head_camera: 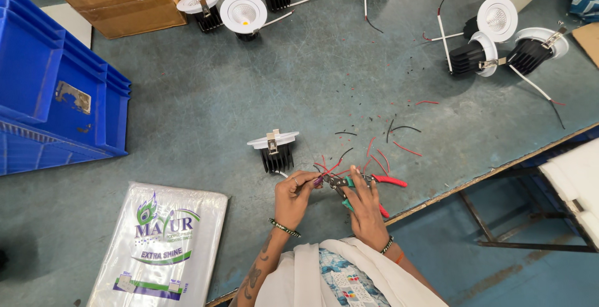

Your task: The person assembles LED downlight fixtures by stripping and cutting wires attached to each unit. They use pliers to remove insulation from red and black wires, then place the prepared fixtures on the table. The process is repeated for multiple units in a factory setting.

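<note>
Left hand (293,196) is pinching a thin wire (317,181) at 6 o'clock of the table (206,107). Right hand (364,204) is gripping red-handled pliers (365,185) shut on that wire. Black-finned downlight (274,150) is sitting at 11 o'clock of the hands.

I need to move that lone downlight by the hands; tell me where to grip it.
Grip the downlight by its black finned heat sink, coming from the far side, hedged: the white rim faces away, its wire runs toward the left hand, and the right hand holds the pliers close by.
</note>
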